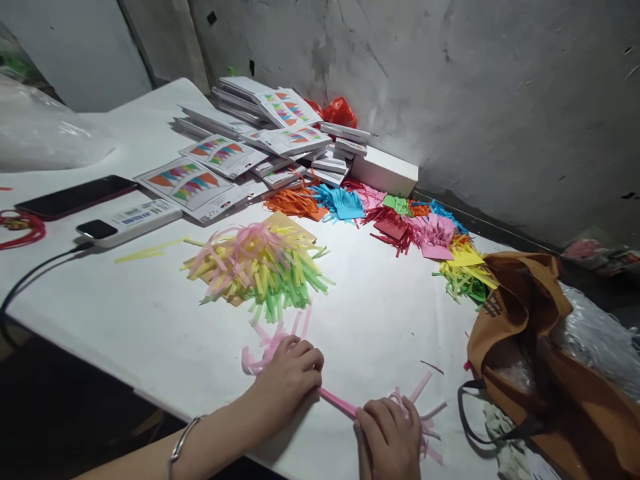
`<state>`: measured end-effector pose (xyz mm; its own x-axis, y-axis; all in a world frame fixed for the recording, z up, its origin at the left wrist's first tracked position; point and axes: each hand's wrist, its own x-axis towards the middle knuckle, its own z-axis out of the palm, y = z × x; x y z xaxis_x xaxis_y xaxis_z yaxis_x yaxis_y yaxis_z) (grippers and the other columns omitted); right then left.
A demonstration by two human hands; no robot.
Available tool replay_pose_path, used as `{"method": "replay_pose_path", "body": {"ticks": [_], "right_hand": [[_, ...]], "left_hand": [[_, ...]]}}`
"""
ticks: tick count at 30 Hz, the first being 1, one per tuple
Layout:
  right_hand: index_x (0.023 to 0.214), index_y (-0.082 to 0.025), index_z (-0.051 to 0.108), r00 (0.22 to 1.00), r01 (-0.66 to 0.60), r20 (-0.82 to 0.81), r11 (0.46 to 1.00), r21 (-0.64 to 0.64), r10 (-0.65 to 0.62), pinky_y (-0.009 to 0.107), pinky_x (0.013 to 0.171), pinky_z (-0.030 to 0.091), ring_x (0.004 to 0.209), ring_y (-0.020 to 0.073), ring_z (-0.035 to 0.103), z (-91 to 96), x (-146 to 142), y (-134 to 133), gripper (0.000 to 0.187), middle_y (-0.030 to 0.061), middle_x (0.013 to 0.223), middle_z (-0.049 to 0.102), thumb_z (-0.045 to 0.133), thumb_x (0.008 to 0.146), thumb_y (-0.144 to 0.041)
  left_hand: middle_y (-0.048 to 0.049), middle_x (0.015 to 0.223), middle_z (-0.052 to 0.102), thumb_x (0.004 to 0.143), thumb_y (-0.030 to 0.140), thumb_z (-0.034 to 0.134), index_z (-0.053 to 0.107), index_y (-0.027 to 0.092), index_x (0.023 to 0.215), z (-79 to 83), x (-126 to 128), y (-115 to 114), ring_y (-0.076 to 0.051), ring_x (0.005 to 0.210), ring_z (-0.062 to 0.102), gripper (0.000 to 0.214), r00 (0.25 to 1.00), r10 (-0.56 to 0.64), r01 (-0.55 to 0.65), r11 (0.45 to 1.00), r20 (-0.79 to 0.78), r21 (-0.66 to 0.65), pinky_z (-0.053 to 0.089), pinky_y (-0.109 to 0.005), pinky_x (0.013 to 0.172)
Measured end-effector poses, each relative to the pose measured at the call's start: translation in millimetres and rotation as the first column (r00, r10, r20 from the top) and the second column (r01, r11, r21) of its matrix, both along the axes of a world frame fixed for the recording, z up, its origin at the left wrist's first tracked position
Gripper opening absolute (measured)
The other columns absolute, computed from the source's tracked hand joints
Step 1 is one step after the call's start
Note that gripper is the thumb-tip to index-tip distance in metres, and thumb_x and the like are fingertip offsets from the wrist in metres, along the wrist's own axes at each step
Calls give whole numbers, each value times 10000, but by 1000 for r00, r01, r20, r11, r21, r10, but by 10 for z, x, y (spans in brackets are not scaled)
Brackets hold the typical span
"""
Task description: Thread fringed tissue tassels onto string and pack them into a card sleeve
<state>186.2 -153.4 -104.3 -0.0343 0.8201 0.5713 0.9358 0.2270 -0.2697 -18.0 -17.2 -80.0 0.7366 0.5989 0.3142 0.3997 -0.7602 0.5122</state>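
A pink tissue-paper tassel [338, 403], its middle rolled into a narrow strip, lies across the front of the white table. My left hand [295, 373] is closed on one side of it, with loose pink fringe spreading out past the fingers. Around the other side, my right hand [390, 437] is closed too, and more cut fringe fans out to its right. Just beyond my left hand rests a pile of fringed paper [260, 267] in pink, yellow and green. The undersides of both hands are hidden.
Fringed paper bundles [395, 227] in several colours line the table's back right. Printed packs [220, 157] are stacked at the back, near a white box [385, 172]. A phone [75, 197] and a cabled white device [130, 223] lie left. A brown bag [545, 373] stands right.
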Motion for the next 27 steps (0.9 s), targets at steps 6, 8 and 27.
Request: {"method": "replay_pose_path", "body": {"ticks": [6,8,27], "right_hand": [[824,-239,573,957,274,-100,962,8,-272,550,978,307,898,271,614,-48,-197,16,151,52,874,672,535,928,-137],[788,-238,545,934,340,-100,940,-34,-342,561,953,312,912,297,602,-53,-217,19,153,69,886,652,540,928,-177],[818,-197,576,974,-38,223,999,14,34,480,1033,309,754,180,565,420,-206,198,299,7,746,621,372,946,-21]], "left_hand": [[-47,893,635,898,108,538,626,176,759,179,111,-51,-236,853,519,178,976,38,-36,999,-216,12,321,-451,851],[-65,897,629,874,88,540,626,169,768,216,159,-55,-249,845,520,159,953,80,-78,997,-292,22,336,-457,828],[-30,912,696,896,112,533,710,208,849,423,173,-105,-190,854,617,207,984,-154,130,964,-88,-233,418,-317,809]]}}
